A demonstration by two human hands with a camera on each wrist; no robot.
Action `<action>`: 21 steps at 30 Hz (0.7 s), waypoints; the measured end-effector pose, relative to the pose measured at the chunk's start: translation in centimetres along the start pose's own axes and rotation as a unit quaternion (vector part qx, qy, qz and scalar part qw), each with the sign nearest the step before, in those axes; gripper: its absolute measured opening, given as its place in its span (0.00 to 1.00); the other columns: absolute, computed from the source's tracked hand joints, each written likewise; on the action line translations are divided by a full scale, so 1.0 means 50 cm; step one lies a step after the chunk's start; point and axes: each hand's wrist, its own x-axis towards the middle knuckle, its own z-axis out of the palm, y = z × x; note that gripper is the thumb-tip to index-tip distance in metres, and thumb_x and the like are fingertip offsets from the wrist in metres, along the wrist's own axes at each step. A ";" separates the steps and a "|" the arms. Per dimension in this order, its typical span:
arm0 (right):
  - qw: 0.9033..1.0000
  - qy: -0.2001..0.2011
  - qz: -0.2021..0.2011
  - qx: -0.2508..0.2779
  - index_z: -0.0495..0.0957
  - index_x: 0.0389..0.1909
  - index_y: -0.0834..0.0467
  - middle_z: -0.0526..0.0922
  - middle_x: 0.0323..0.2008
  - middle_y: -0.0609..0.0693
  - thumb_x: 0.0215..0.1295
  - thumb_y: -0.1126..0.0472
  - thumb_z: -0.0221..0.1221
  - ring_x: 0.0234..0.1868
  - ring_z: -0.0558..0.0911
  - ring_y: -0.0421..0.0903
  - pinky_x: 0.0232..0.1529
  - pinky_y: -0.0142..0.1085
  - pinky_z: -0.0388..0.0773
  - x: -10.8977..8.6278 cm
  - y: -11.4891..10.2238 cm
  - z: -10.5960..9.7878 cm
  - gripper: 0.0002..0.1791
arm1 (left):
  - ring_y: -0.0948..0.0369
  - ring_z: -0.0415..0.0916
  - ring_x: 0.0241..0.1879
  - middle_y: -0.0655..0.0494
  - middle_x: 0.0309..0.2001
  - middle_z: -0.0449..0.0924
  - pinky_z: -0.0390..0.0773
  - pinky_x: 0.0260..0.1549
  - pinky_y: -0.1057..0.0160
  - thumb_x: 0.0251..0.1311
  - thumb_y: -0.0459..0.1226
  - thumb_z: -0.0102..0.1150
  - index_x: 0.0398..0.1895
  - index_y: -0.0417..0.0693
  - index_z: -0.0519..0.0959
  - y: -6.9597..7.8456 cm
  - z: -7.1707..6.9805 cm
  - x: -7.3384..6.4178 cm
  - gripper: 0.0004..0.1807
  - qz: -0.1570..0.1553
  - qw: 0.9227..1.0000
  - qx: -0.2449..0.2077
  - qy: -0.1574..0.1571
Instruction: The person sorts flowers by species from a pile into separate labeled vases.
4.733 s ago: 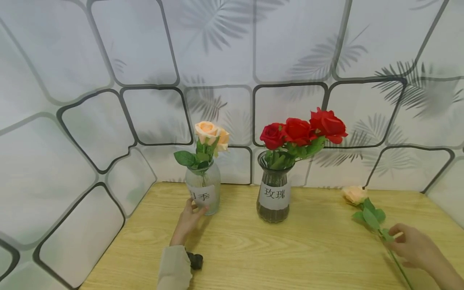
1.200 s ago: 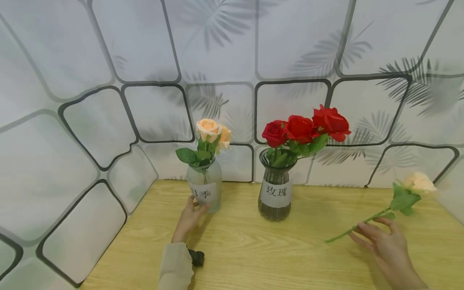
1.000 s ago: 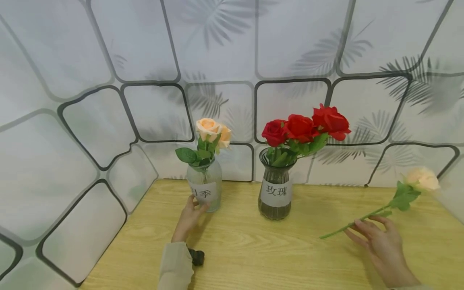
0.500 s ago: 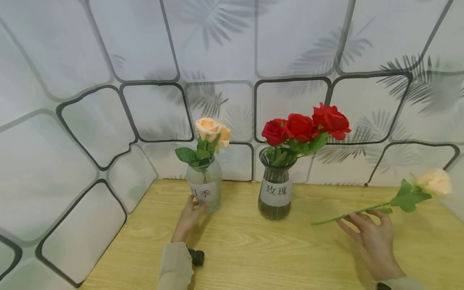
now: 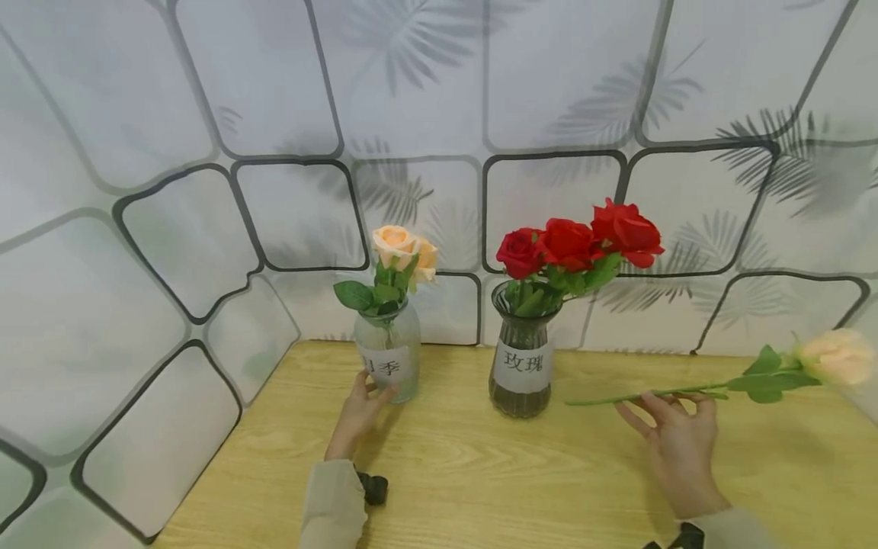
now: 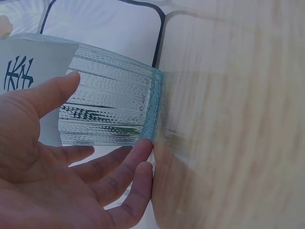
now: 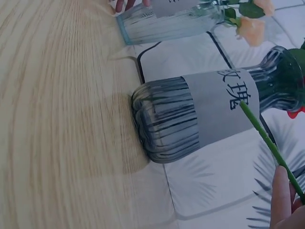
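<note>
My left hand [image 5: 360, 415] holds the lower part of a clear glass vase [image 5: 406, 335], which has a white label and peach roses [image 5: 396, 245] in it. In the left wrist view, the thumb lies across the vase's front and the fingers curl by its base. My right hand [image 5: 681, 450] pinches the green stem of a single peach rose [image 5: 833, 357] above the table. The stem lies nearly level, its cut end toward a dark glass vase [image 5: 523, 332] and its bloom out to the right. Red roses [image 5: 568, 244] fill the dark vase, which also bears a white label.
Both vases stand upright toward the back of the wood-grain table [image 5: 480, 473]. Behind them rises a pale wall covering [image 5: 549, 91] with dark outlines and leaf prints, which continues along the left side.
My right hand has picked the peach rose up off the table, turned its cut end leftward, and carried it left toward the dark vase. The left hand stays at the clear vase.
</note>
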 end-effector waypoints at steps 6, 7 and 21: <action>0.998 0.032 -0.046 -0.015 0.52 0.41 0.55 0.65 0.35 0.49 0.69 0.80 0.53 0.29 0.85 0.48 0.37 0.51 0.85 0.006 0.044 0.024 0.22 | 0.27 0.62 0.65 0.18 0.67 0.60 0.67 0.60 0.33 0.74 0.43 0.56 0.76 0.26 0.47 0.001 -0.007 0.003 0.42 0.014 1.000 0.001 0.005; 0.998 0.035 -0.047 -0.020 0.52 0.40 0.54 0.63 0.35 0.48 0.70 0.79 0.53 0.29 0.85 0.48 0.38 0.51 0.85 0.006 0.046 0.030 0.22 | 0.27 0.62 0.65 0.18 0.67 0.60 0.67 0.60 0.33 0.74 0.43 0.56 0.76 0.26 0.47 0.002 -0.007 0.002 0.42 0.015 1.000 0.000 0.005; 0.996 0.049 -0.069 -0.041 0.57 0.43 0.56 0.68 0.38 0.52 0.73 0.78 0.47 0.29 0.83 0.46 0.40 0.49 0.85 0.002 0.086 0.100 0.15 | 0.28 0.62 0.66 0.19 0.67 0.60 0.67 0.60 0.33 0.73 0.42 0.56 0.76 0.27 0.47 0.006 -0.002 -0.001 0.42 0.001 1.000 -0.005 0.007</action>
